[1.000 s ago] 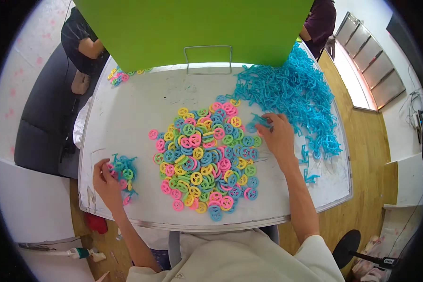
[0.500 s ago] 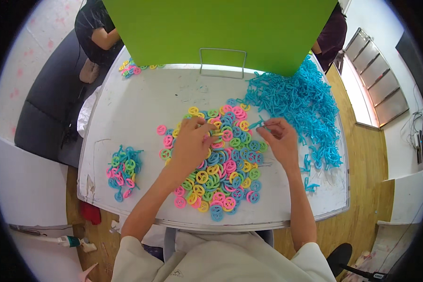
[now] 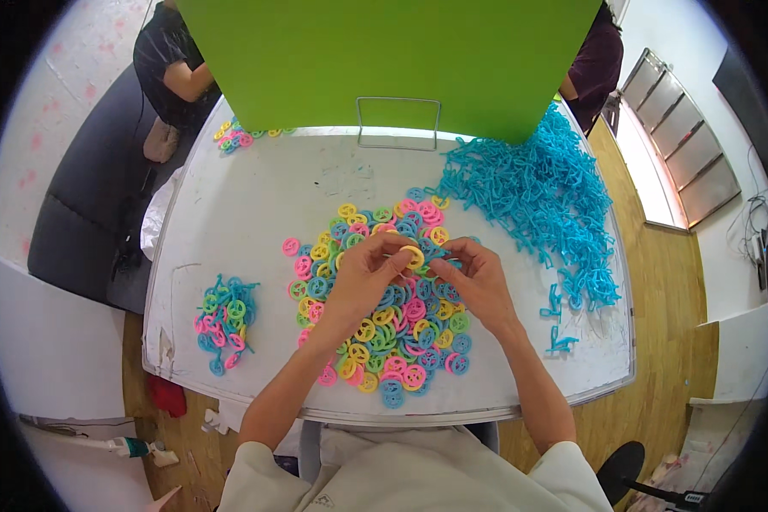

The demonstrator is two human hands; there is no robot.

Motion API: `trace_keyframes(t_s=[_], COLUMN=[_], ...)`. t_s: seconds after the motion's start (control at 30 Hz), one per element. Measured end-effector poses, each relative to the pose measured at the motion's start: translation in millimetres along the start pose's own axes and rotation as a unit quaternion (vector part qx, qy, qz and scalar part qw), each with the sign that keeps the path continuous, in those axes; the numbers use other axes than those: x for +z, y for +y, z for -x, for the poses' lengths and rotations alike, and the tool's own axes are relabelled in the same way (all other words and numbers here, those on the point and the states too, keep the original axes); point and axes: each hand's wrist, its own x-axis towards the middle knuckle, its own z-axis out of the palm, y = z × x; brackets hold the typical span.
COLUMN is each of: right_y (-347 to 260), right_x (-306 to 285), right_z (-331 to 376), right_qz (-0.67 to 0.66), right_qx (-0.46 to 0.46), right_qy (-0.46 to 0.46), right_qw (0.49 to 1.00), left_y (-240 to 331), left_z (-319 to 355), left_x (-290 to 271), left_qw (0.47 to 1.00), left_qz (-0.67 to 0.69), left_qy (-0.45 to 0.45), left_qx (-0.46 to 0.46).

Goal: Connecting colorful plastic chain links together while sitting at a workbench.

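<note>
My left hand (image 3: 363, 282) pinches a yellow spoked plastic wheel (image 3: 413, 257) above a heap of small wheels (image 3: 384, 328) in pink, yellow, green and blue. Close beside it, my right hand (image 3: 481, 286) is closed on a small blue plastic piece (image 3: 433, 253), partly hidden by the fingers. The two parts meet or nearly meet between my fingertips; whether they are joined I cannot tell. A large pile of blue branched plastic pieces (image 3: 542, 188) spreads over the table's far right. At the left lies a small group of wheels with blue pieces among them (image 3: 224, 320).
The white table (image 3: 264, 196) has a green panel (image 3: 392, 60) at its far side, with a wire stand (image 3: 398, 147) before it. Small wheels (image 3: 235, 136) lie at the far left. People sit behind the panel at left (image 3: 175, 72) and right (image 3: 596, 68).
My left hand has come up from the heap with a yellow wheel. My right hand has moved left with the blue piece, bringing both hands together over the heap.
</note>
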Motion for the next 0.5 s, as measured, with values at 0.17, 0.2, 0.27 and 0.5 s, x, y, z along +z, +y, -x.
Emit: trace_keyframes(t_s=[0.17,0.2,0.27,0.5], right_y=[-2.2,-5.5,-4.1,7.6], right_x=[8.4,10.3,10.8,17.3], right_z=[1.0,1.7,1.8,1.8], right_qz=[-0.053,-0.045,-0.036,0.002], right_qx=[0.011,0.019,0.027,-0.046], right_qy=[0.000,0.006,0.014,0.037], right_qw=[0.999,0.999,0.999,0.998], left_y=[-3.0,-3.6,-4.8,-18.2], left_z=[1.9,2.5,2.6,2.2], left_x=[2.4,3.3,5.6,9.2], left_qw=[1.000,1.000,1.000,0.998], left_qz=[-0.009,-0.009,-0.008,-0.020], left_qy=[0.002,0.010,0.017,0.041], left_qx=[-0.025,-0.020,-0.014,0.035])
